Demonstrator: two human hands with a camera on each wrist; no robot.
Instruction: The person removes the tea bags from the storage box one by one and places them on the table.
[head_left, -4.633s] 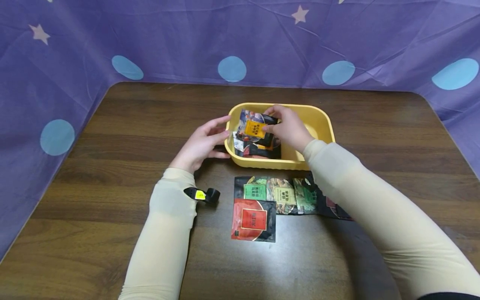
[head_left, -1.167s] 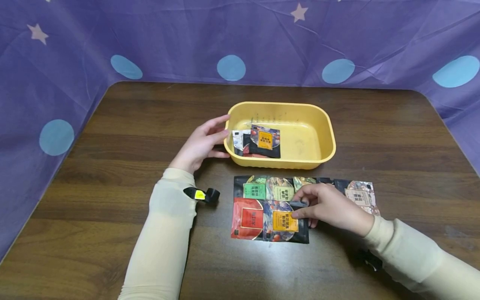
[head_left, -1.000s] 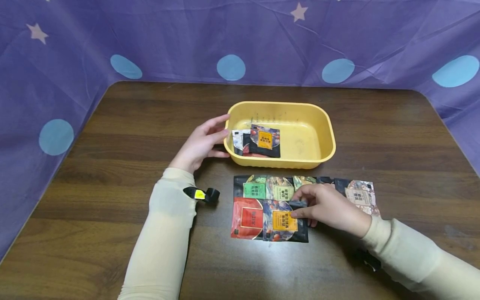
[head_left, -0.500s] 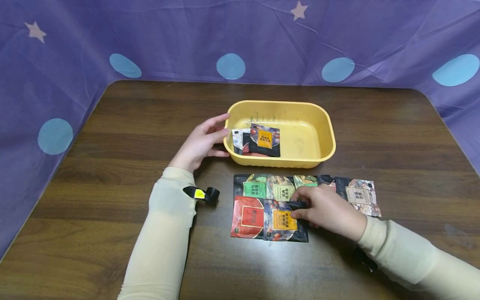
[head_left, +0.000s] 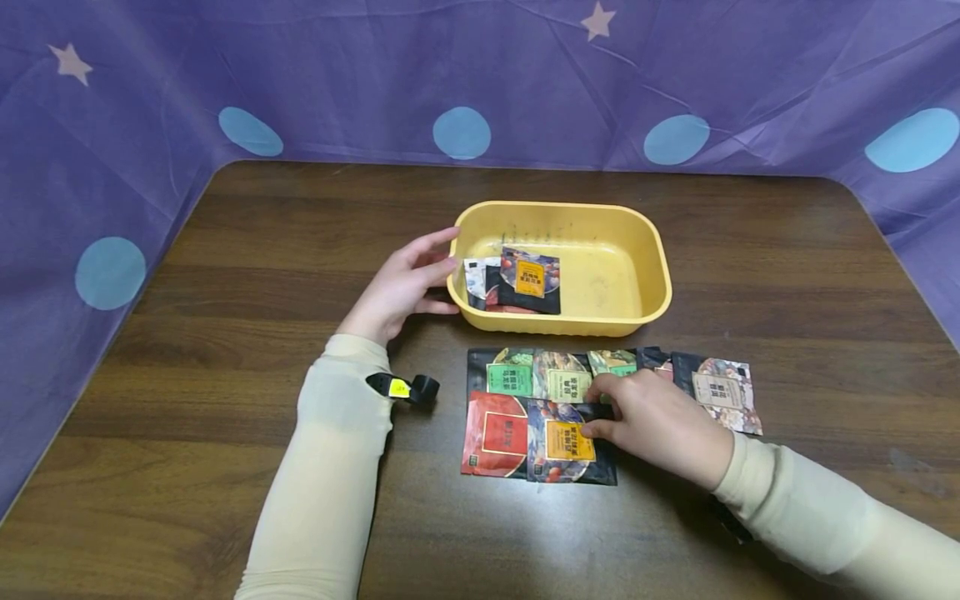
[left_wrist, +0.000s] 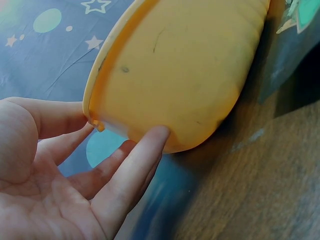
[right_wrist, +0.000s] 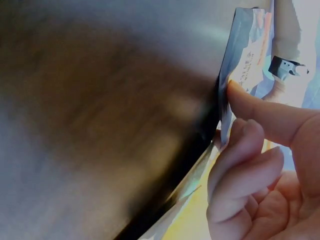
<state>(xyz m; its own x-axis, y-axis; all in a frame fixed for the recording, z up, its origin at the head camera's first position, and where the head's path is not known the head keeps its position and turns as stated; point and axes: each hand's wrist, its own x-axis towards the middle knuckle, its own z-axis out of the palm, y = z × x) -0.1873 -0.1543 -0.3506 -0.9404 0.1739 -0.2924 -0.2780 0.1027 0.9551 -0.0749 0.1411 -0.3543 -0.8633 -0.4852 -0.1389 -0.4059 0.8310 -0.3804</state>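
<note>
At the left end of a yellow plastic basin [head_left: 607, 283], my left hand [head_left: 397, 292] touches the outside with extended fingers; in the left wrist view, fingertips lie against its wall [left_wrist: 185, 75]. My right hand [head_left: 660, 425] pinches the right edge of a flat sachet [head_left: 555, 442] with an orange label and fruit pattern, between thumb and fingers. In the right wrist view the thumb presses on the sachet's edge [right_wrist: 245, 55]. That sachet lies just right of a red sachet [head_left: 491, 435]. Inside the basin, another orange-labelled sachet [head_left: 529, 283] overlaps a white one [head_left: 476, 279] and a reddish one.
Behind the two front sachets runs a row of several others, including a green-labelled sachet [head_left: 510, 375], a cream-labelled one [head_left: 566, 379] and a pink-and-white one [head_left: 723, 396] at the right. A purple curtain [head_left: 360, 75] borders the wooden table [head_left: 225, 417].
Since the oldest frame, my right hand has brought the orange-labelled sachet out of the basin and laid it beside the red one. Over the last second it barely moves. My left hand stays put.
</note>
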